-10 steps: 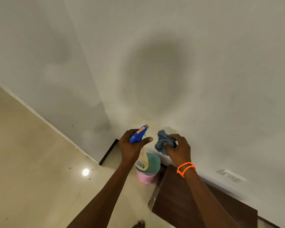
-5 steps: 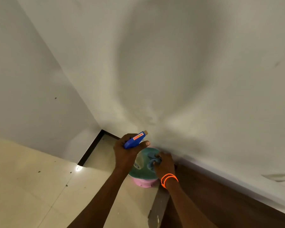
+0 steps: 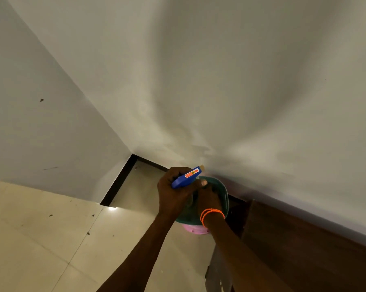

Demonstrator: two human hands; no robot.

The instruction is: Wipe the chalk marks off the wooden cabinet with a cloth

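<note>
My left hand [image 3: 173,192] is closed around the blue head of a spray bottle [image 3: 186,177], nozzle pointing up and right toward the wall. My right hand [image 3: 209,200], with orange bands at the wrist, reaches down into a teal bucket [image 3: 226,194] with a pink base. Its fingers are hidden behind my left hand, and the blue cloth cannot be seen. The dark wooden cabinet [image 3: 304,249] fills the lower right, against the wall. No chalk marks show on its visible top.
A white wall [image 3: 220,81] rises right behind the bucket and meets another wall at a corner with a black skirting [image 3: 119,180]. Beige floor tiles [image 3: 40,239] with a few dark specks spread to the left.
My right hand dropped from chest height, blue cloth in its fingers, down into the bucket, where the cloth went out of sight. My left hand kept the spray bottle and stayed beside it.
</note>
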